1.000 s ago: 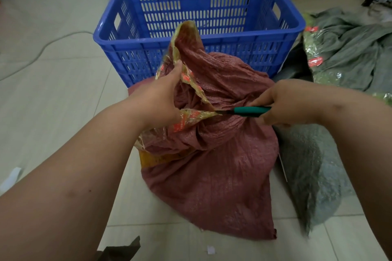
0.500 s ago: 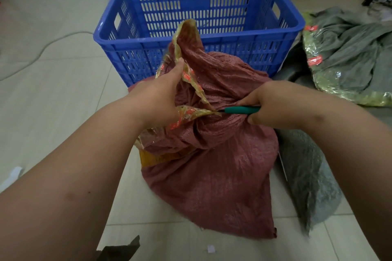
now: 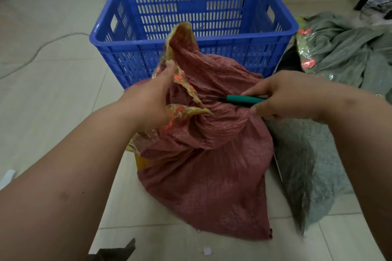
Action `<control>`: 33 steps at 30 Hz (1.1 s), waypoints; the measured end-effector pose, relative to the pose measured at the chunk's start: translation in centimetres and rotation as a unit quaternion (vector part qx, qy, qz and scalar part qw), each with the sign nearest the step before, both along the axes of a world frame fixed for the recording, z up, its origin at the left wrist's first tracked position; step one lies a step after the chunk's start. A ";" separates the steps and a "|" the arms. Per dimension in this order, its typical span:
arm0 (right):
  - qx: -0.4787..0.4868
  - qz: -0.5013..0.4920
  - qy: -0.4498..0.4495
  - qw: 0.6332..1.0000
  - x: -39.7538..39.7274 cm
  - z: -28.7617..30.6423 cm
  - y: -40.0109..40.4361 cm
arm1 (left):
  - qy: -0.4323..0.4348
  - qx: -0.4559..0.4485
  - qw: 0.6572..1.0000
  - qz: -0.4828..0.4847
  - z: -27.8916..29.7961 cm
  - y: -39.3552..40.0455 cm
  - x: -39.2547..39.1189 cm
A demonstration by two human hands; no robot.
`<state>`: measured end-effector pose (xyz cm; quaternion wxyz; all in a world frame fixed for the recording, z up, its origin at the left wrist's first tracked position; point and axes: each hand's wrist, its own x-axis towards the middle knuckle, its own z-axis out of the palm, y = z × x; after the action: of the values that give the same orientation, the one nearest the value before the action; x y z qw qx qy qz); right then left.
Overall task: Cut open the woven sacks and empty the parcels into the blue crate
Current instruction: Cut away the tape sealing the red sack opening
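Landmark: red woven sack, coarse crinkled weave, slumped on the tiled floor. At its upper left, the left hand has a closed grip on the bunched neck, bound in glossy yellowish tape. Directly behind the sack stands the blue crate, rigid slotted plastic. At its upper right, the right hand grips a green-handled cutter, blade tip against the weave. Right of it lie grey-green woven sacks.

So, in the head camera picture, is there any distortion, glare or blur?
Head view: wide-angle bending bows the blue crate rim; soft, even light, faint shadows; small glints on the tape beside the left hand; slight blur at the forearm edges; the red sack stays sharp.
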<state>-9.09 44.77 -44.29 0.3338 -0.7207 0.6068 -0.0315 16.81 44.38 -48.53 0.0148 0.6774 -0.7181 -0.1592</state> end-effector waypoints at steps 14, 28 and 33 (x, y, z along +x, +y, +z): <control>0.044 -0.029 0.046 0.998 -0.8 -2.5 0.0 | 0.000 -0.023 1.000 0.015 0.2 0.0 1.6; 0.084 -0.238 -0.422 0.871 4.5 -5.0 -0.7 | 0.076 -0.035 0.991 -0.106 3.9 1.7 -4.0; 0.054 -0.241 -0.441 0.863 4.3 -4.4 -0.8 | 0.104 -0.116 0.986 -0.058 2.6 1.4 -4.0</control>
<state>-4.81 44.01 -48.66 0.5871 -0.4440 0.5515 -0.3925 12.79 45.82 -45.92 0.1584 0.6082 -0.7642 -0.1450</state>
